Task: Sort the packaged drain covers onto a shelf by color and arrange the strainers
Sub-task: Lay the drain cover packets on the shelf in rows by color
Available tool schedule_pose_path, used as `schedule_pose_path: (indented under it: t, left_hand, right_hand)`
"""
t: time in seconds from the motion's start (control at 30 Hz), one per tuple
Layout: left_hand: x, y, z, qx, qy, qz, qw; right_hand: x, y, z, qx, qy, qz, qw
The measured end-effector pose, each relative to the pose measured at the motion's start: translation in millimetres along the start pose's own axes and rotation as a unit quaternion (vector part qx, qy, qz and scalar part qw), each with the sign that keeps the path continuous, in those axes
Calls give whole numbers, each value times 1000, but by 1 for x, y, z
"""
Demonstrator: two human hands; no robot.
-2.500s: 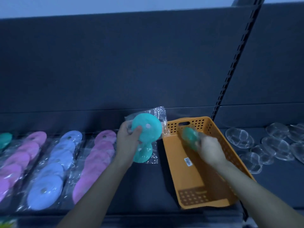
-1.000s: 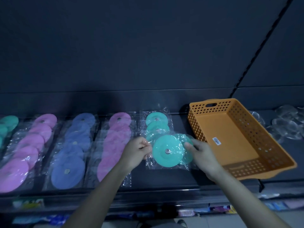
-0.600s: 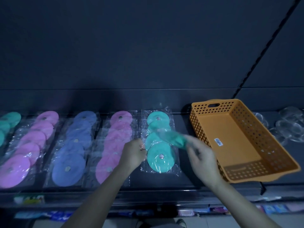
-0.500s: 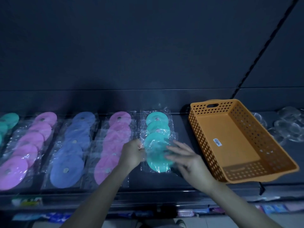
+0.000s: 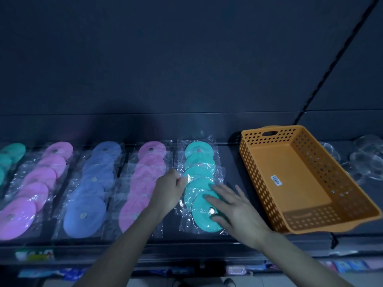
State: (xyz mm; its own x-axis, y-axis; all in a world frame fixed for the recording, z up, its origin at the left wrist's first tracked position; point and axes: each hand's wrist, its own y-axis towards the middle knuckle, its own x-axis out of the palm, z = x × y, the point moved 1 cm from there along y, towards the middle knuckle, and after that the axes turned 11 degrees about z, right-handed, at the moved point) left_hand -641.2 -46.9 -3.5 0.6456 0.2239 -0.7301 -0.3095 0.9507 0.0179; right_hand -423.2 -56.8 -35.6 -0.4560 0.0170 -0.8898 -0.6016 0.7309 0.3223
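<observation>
Settling a teal drain cover [image 5: 202, 219] into its row
Left grip [image 5: 169, 191] pinches the wrapper [image 5: 191, 178], right grip [image 5: 236, 212] lies spread flat; the slick cover may slide askew.

The teal drain covers [image 5: 199, 160], discs in clear wrap, overlap in a row running 12 to 6 o'clock on the shelf [image 5: 230, 172]; at its 9 o'clock lie a pink row [image 5: 151, 162], a blue row [image 5: 97, 175], a second pink row [image 5: 45, 175], a far teal row [image 5: 12, 152]; clear strainers [image 5: 369, 162] cluster at 3 o'clock.
</observation>
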Motion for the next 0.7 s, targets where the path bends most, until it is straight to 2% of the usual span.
schedule_pose_path:
  t: [0.13, 0.43, 0.53, 0.7]
  left_hand:
    - [-3, 0, 1, 29, 41, 6, 999]
    - [-1, 0, -5, 14, 4, 9, 1000]
    - [-4, -1, -8, 51, 20, 27, 998]
    - [-21, -10, -16, 152, 48, 88, 983]
  right_hand:
    - [10, -5, -9, -64, -51, -19, 996]
    - [18, 12, -28, -143, -81, -26, 986]
    - [16, 11, -27, -119, -49, -12, 992]
    - [2, 12, -17, 17, -35, -33, 999]
